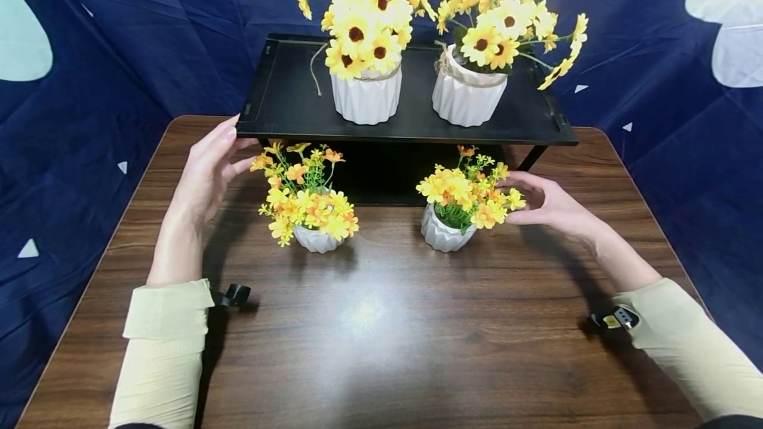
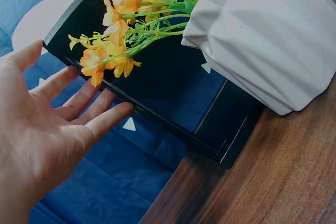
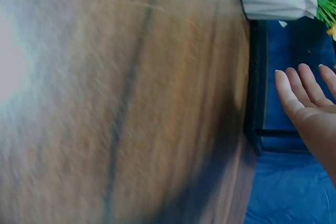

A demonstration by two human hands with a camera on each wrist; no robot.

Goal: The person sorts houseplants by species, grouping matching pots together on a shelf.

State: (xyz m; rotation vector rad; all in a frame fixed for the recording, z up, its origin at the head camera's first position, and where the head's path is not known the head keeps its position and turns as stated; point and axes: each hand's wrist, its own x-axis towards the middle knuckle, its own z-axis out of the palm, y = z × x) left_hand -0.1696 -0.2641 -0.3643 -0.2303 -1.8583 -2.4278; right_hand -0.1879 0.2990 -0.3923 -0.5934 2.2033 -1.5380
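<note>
My left hand [image 1: 205, 167] touches the front left corner of the black two-tier shelf [image 1: 292, 111]; in the left wrist view its fingers [image 2: 63, 80] are spread along the shelf's side edge. My right hand [image 1: 545, 204] is beside the small right pot [image 1: 447, 234] of yellow and orange flowers, fingers behind the blooms; contact there cannot be told. The right wrist view has that hand [image 3: 310, 98] with extended fingers near the shelf's end frame [image 3: 256, 87]. A small left pot [image 1: 318, 239] with similar flowers stands on the table before the shelf.
On the upper tier stand two larger white pots, one left [image 1: 366, 98] and one right [image 1: 467, 95], with yellow sunflower-like blooms spreading past the shelf edge. Behind the wooden table [image 1: 369, 363] hangs a dark blue cloth [image 1: 149, 25] with white shapes.
</note>
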